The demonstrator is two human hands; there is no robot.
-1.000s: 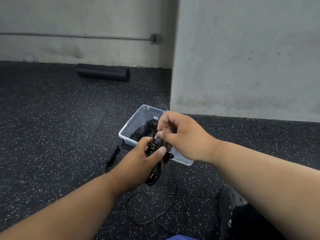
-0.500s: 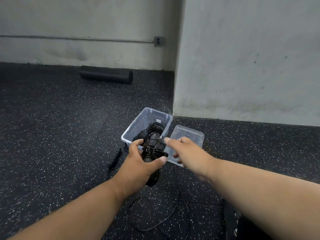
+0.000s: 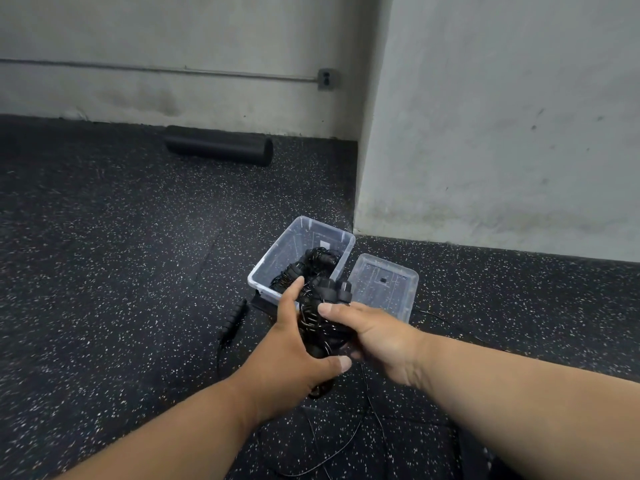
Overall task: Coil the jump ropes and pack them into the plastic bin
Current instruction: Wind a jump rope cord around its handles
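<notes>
A single head-worn wide-angle view looks forward and down, close over both forearms, toward the floor point(image 3: 104, 271) and wall point(image 3: 502, 116).

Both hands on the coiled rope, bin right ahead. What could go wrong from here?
1. Loose cord trails on the floor below the coiled jump rope; it may snag or drag the coil apart on the way to the plastic bin.
2. The bin already holds ropes, so this bundle may sit proud.
3. The left hand and right hand overlap; letting go could loosen the wraps.
</notes>
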